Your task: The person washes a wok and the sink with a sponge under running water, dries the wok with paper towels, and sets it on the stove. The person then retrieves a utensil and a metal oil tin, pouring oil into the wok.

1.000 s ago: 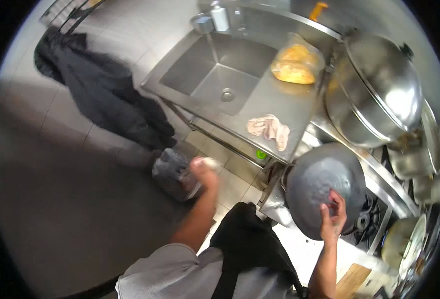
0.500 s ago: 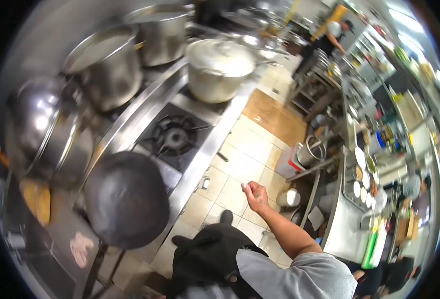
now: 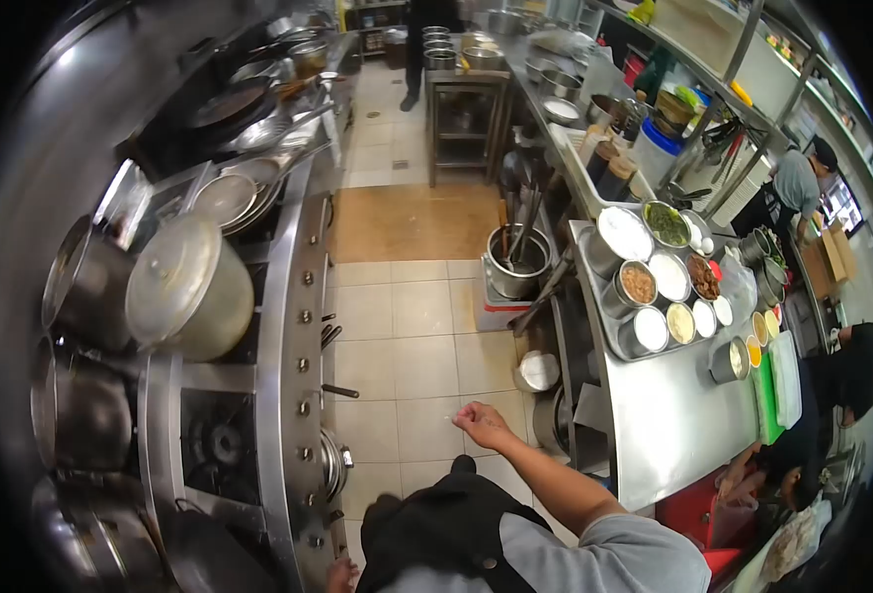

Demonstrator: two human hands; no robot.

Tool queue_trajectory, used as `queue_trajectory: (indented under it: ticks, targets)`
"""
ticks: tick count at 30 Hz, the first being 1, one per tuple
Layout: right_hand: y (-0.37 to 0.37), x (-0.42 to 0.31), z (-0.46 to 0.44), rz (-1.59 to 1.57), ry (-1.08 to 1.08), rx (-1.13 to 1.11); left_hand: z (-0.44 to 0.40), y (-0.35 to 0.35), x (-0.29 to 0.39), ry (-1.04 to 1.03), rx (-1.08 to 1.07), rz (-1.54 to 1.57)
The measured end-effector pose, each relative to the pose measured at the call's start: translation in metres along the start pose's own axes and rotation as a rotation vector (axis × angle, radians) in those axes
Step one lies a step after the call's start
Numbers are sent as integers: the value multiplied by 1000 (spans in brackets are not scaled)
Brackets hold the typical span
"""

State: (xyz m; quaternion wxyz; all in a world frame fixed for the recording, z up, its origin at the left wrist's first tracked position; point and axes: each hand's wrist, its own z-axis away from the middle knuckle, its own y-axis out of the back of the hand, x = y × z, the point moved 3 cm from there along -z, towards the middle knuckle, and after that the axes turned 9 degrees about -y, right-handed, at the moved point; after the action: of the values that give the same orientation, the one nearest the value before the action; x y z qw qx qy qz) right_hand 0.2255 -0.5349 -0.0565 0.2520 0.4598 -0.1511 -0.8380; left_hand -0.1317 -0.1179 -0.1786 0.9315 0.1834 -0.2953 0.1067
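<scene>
My right hand (image 3: 483,425) hangs over the tiled floor (image 3: 424,368) in front of my black apron (image 3: 446,539). Its fingers are curled together; whatever they may hold is too small to make out. Low at the stove's edge shows part of my left hand (image 3: 340,575), its fingers mostly hidden. Beside it runs the steel stove front (image 3: 303,494) with its knobs. A dark wok (image 3: 209,553) lies at the bottom left, near a bare burner (image 3: 221,440). Further along the range stands a large lidded pot (image 3: 199,296).
Big steel pots (image 3: 90,410) line the left wall. On the right, a steel counter (image 3: 668,425) carries a tray of food containers (image 3: 649,331). A pot of utensils (image 3: 517,259) stands beyond a brown floor mat (image 3: 412,219). People work at the right (image 3: 797,188) and far back.
My view has swung right and levelled along the aisle, so the wok now sits at the lower left. Part of my left hand has come into view. My right hand stays curled.
</scene>
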Motion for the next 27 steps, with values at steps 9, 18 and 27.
queue_trajectory:
  ticks: [9, 18, 27]
  targets:
    - [55, -17, -143, -304, -87, -22, -155, -106, 205, -64, -168, -130]
    - [122, 45, -327, -608, -641, 199, -336, -224, 431, -236, -393, -334]
    - [140, 180, -496, -768, -1044, 719, -325, -322, 608, -378, -439, -398]
